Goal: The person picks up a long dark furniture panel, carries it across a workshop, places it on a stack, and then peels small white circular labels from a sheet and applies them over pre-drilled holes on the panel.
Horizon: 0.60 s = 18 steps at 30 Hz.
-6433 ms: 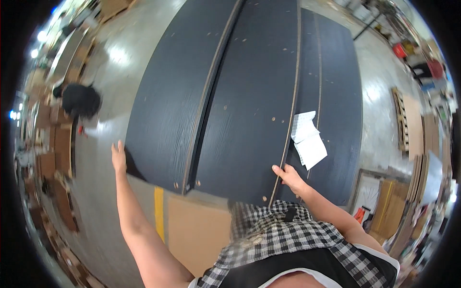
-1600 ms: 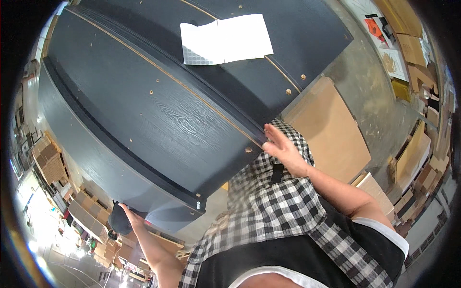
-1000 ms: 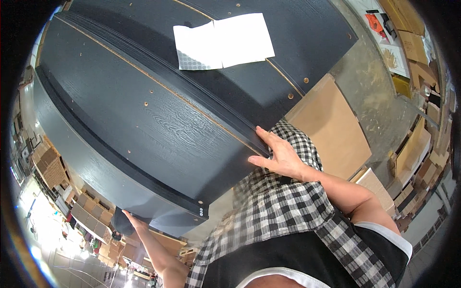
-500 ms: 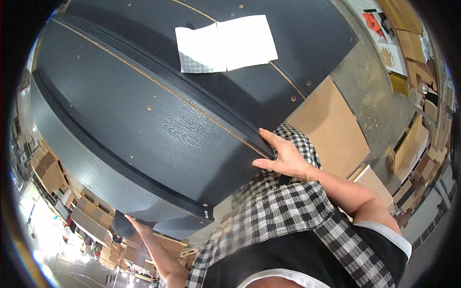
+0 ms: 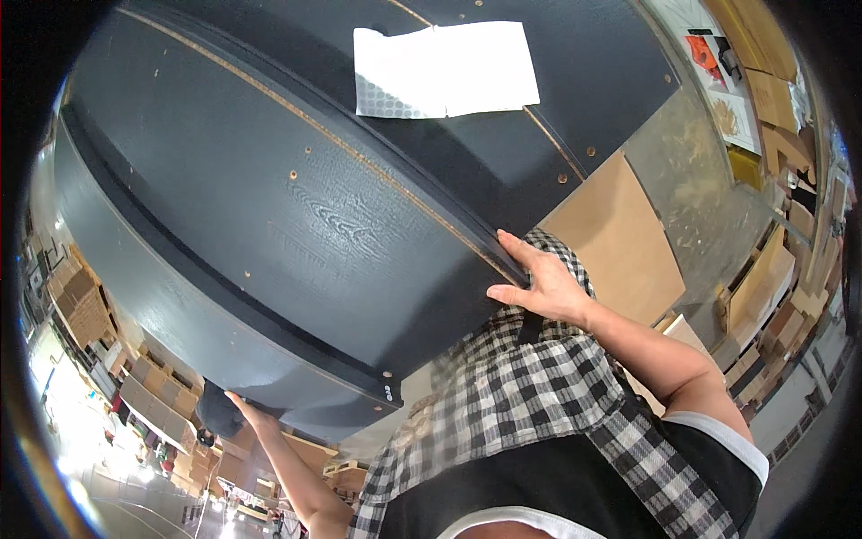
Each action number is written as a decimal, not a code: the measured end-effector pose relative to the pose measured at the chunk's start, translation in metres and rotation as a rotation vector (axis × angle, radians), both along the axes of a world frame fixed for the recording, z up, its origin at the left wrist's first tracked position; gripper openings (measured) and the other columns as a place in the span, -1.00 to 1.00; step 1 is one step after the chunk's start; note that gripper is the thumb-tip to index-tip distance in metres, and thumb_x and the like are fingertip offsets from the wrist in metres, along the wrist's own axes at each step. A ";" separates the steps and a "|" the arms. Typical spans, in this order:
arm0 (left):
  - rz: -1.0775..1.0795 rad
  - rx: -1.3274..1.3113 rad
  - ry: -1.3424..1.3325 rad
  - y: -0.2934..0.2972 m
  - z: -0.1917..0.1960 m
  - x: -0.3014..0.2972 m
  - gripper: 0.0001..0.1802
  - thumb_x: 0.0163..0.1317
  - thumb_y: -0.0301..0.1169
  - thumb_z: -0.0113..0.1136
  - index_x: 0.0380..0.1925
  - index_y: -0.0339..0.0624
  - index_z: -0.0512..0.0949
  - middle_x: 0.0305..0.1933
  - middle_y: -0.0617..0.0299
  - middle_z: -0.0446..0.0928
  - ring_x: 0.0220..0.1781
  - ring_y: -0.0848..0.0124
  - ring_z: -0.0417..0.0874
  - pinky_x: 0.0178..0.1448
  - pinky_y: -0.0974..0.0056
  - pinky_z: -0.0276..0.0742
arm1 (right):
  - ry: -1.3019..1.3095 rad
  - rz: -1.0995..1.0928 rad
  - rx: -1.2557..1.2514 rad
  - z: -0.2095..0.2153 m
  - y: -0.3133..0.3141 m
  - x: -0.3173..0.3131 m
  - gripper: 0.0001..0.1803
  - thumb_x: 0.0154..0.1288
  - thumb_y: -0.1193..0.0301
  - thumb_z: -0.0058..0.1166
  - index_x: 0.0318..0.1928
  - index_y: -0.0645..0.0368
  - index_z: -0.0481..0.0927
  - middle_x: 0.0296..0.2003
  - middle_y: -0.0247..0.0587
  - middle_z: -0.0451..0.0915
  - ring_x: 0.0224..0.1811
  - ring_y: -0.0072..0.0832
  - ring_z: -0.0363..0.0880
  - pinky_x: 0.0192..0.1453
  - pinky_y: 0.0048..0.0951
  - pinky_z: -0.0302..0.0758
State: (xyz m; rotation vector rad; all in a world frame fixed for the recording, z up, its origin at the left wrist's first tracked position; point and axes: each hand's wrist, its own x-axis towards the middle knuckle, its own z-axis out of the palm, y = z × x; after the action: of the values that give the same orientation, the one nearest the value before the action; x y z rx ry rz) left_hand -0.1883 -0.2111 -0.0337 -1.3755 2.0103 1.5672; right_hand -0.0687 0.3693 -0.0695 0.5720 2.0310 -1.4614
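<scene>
A large dark grey wood-grain panel piece (image 5: pixel 296 216), with raised boards along it and small drilled holes, fills the space before me. My right hand (image 5: pixel 549 283) straddles the near end of its upright middle board (image 5: pixel 449 225), thumb on one side and fingers on the other. At the lower left, my left hand (image 5: pixel 251 411) is against the outer side of the curved-looking edge board (image 5: pixel 224 346); its fingers are mostly hidden. Farther off, a folded white sheet (image 5: pixel 485 72) with grey round dots at one corner lies on the dark surface.
A brown board (image 5: pixel 620 238) lies to the right on the concrete floor (image 5: pixel 678 171). Cardboard pieces (image 5: pixel 777 269) are stacked along the far right. On the left are more cartons (image 5: pixel 81 301) and a dark rounded thing (image 5: pixel 217 409) beside my left hand.
The panel piece and white sheet appear shifted slightly up in the view, the sheet also rightward. My right hand keeps its place on the board's end; the left stays at the outer side.
</scene>
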 end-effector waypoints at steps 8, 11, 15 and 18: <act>0.055 0.108 -0.055 0.019 0.008 -0.007 -0.02 0.07 0.39 -0.20 0.30 -0.09 0.05 0.36 0.15 0.10 0.34 0.14 0.15 0.37 0.02 0.07 | 0.004 -0.009 -0.010 0.007 -0.009 -0.003 0.06 0.01 -0.10 0.14 0.23 0.53 0.05 0.24 0.32 0.11 0.32 -0.02 0.10 0.37 -0.28 0.07; -0.049 0.015 -0.035 0.011 0.006 -0.004 0.00 0.05 0.42 -0.24 0.31 -0.09 0.04 0.37 0.16 0.06 0.35 0.12 0.12 0.37 -0.02 0.04 | -0.011 -0.017 0.023 0.007 -0.012 0.000 0.06 0.00 -0.11 0.13 0.23 0.54 0.05 0.24 0.31 0.10 0.33 -0.01 0.06 0.38 -0.27 0.04; -0.033 0.048 -0.068 0.020 0.006 -0.002 0.00 0.06 0.43 -0.31 0.32 -0.09 0.02 0.40 0.19 0.01 0.37 0.11 0.07 0.38 -0.02 0.01 | 0.000 -0.044 0.057 -0.003 -0.017 0.006 0.06 0.00 -0.11 0.16 0.27 0.44 0.05 0.27 0.21 0.09 0.35 -0.07 0.04 0.38 -0.27 0.04; -0.035 0.098 -0.063 0.046 0.014 -0.004 -0.04 0.11 0.40 -0.33 0.32 -0.07 0.01 0.39 0.21 0.01 0.37 0.14 0.07 0.38 0.02 0.03 | 0.001 -0.060 0.071 -0.004 -0.016 0.007 0.07 0.00 -0.17 0.11 0.27 0.44 0.05 0.26 0.22 0.10 0.34 -0.04 0.04 0.38 -0.24 0.04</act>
State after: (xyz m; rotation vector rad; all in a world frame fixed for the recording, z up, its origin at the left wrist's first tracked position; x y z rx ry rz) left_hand -0.1924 -0.1653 -0.0193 -1.3290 1.8849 1.5647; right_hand -0.0617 0.3534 -0.0730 0.6675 2.0898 -1.4288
